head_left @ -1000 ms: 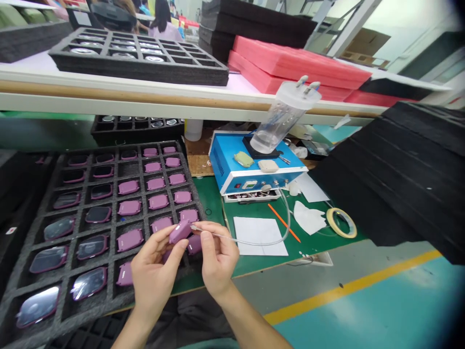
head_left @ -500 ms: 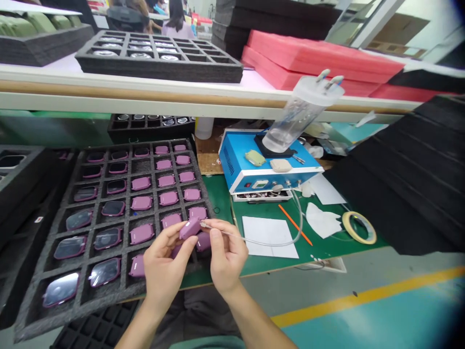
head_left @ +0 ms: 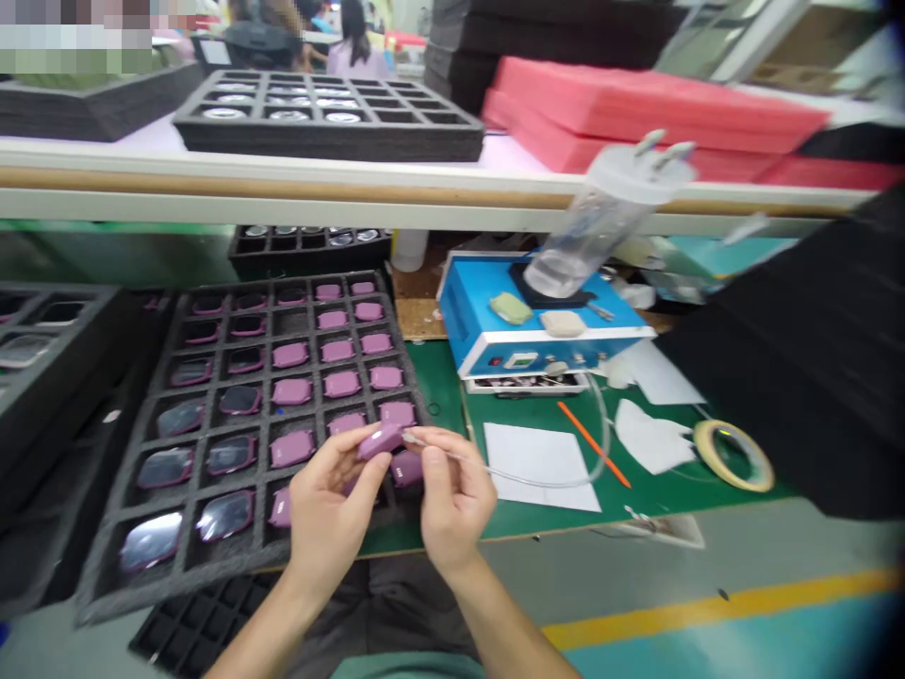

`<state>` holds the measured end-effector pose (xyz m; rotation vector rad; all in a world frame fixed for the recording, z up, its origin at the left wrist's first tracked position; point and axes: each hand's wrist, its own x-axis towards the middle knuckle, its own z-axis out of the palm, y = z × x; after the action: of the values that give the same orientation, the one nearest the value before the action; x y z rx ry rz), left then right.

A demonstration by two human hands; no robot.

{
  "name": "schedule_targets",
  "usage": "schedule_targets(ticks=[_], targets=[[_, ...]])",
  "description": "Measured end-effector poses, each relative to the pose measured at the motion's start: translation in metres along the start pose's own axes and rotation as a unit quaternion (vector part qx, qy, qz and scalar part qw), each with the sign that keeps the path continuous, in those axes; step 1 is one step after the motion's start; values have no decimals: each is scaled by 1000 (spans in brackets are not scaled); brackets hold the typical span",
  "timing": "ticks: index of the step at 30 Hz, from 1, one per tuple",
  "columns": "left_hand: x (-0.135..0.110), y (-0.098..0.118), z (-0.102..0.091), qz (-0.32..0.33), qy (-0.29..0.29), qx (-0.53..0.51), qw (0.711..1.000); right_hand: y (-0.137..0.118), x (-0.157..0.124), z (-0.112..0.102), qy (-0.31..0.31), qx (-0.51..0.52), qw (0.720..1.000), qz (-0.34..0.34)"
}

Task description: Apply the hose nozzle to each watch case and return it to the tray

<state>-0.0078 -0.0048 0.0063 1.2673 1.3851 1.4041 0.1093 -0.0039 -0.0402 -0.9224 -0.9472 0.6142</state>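
Note:
My left hand (head_left: 332, 495) pinches a purple watch case (head_left: 380, 440) between thumb and fingers, over the near right corner of a grey foam tray (head_left: 265, 481). In my right hand (head_left: 456, 490) is the narrow tip of a clear tube (head_left: 527, 482), held against or very near the right end of the case; contact is too small to tell. The tube curves back to a blue machine (head_left: 537, 311) with a clear cylinder (head_left: 586, 226) tilted on top. Purple cases fill most tray compartments, some with dark glass faces up, others with plain purple backs up.
White paper (head_left: 541, 462), an orange stick (head_left: 594, 443), a crumpled white cloth (head_left: 651, 438) and a tape roll (head_left: 733, 455) lie on the green mat to the right. A shelf edge (head_left: 424, 203) crosses above. Black sheets (head_left: 798, 358) hang at the right; foam trays (head_left: 57, 358) stack at left.
The view has shifted slightly, so the whole scene sits a little further right. Both hands keep their hold; the case is tilted flatter than before, with the tube tip still at its end.

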Motion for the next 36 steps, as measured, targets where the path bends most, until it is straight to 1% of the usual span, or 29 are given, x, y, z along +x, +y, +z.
schedule_targets(ticks=[1,2,3,4,5,6,7,9,10,11,13,15,17,19,23,25,26,28,29,31,32,33,34,35,36], targets=[[11,4,-6,16,-20,26,999,0,-2,-1,7,2,1000,4],[27,9,-13,40,-35,66,996,0,-4,-2,12,5,1000,10],[50,12,-21,70,-45,122,989,0,-6,-3,15,8,1000,15],[76,15,-30,106,-48,196,974,0,-7,-4,14,11,1000,20],[106,16,-40,130,-36,272,953,0,-8,-4,12,10,1000,24],[137,16,-49,133,-29,348,928,0,-9,-4,7,6,1000,25],[166,14,-58,118,-37,422,898,0,-9,-4,3,0,1000,24],[213,9,-71,92,-55,469,877,-1,-9,-4,1,-10,1000,22],[230,6,-76,85,-72,484,868,-2,-9,-5,3,-13,1000,20],[242,4,-80,83,-90,490,863,-2,-9,-5,4,-16,1000,20],[258,2,-86,88,-121,506,849,-2,-9,-6,1,-24,1000,20],[268,4,-91,97,-126,523,837,-2,-9,-8,-7,-33,999,22],[280,6,-92,102,-114,541,827,-2,-9,-9,-13,-40,999,24],[294,4,-88,96,-114,554,819,-1,-10,-10,-15,-49,998,29],[314,-6,-69,75,-134,561,814,0,-11,-11,-13,-53,998,34],[313,-5,-61,78,-129,552,820,0,-12,-11,-9,-48,998,32],[308,-3,-59,82,-126,544,826,0,-12,-11,-7,-48,998,32],[287,7,-57,90,-120,521,840,0,-12,-10,-5,-48,998,33],[271,13,-58,95,-119,511,846,0,-12,-10,-4,-46,998,34],[225,24,-60,91,-128,458,875,-1,-11,-9,-4,-38,999,37],[197,27,-60,84,-136,414,896,-2,-11,-8,-3,-33,999,36],[167,29,-58,55,-144,303,941,-2,-10,-7,-1,-28,999,32],[137,29,-55,17,-143,188,971,-3,-9,-6,2,-22,999,26],[107,27,-50,-19,-131,91,987,-3,-8,-5,7,-16,1000,16],[81,24,-43,-56,-116,9,992,-3,-8,-4,12,-12,1000,6]])
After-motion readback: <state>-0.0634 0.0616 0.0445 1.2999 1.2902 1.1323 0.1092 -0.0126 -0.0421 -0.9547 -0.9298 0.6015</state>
